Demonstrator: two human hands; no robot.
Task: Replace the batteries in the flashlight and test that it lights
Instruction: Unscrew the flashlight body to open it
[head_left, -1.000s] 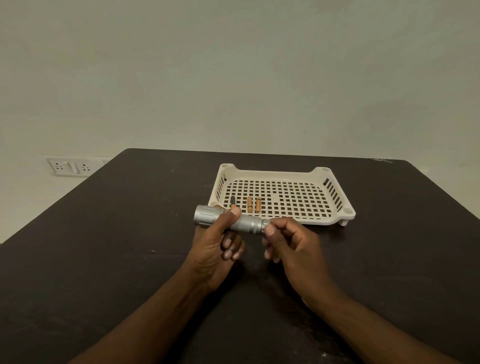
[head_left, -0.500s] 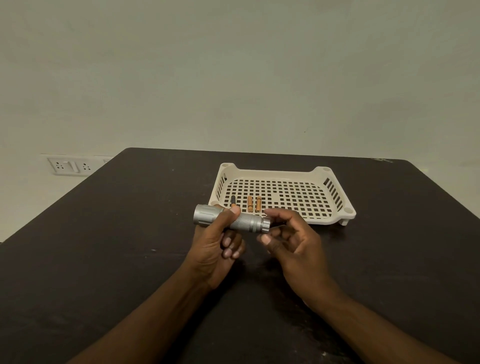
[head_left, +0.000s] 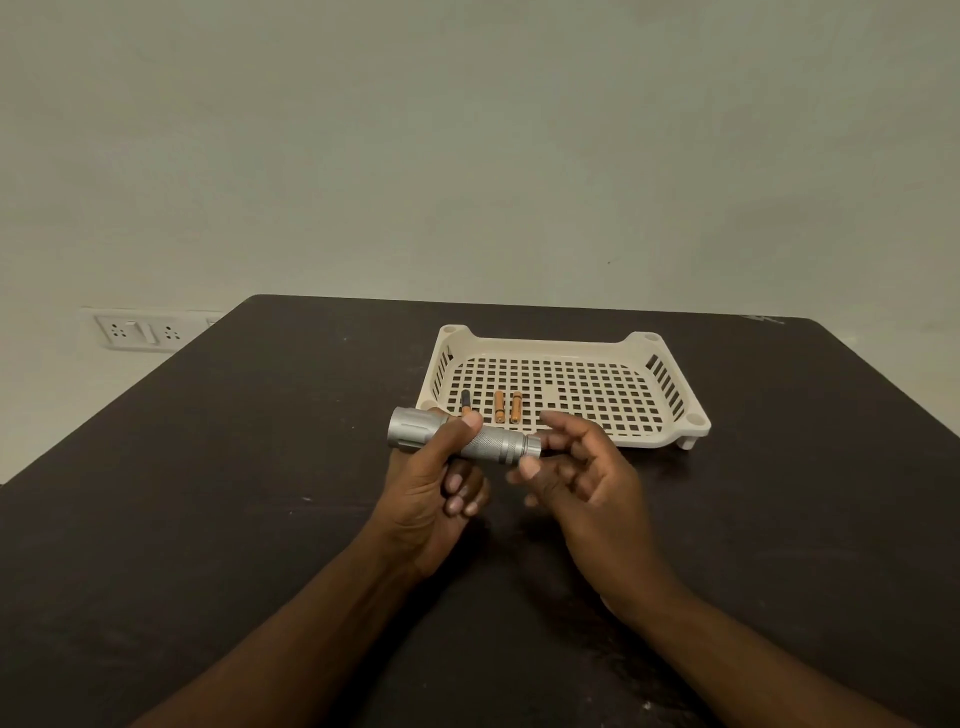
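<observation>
Flashlight in left hand; right hand loose at tail.

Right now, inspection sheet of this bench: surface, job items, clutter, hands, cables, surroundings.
Surface: dark table, scuffed and speckled.
Job's things: silver flashlight held level above the table, tail cap on; two orange batteries and a black-tipped one lie in the cream perforated tray.
Clutter: nothing seen.
Hands: left hand grips the flashlight body; right hand open, fingers at the tail cap, contact unclear.
Cables: nothing seen.
Surroundings: plain wall; socket plate at left.
</observation>
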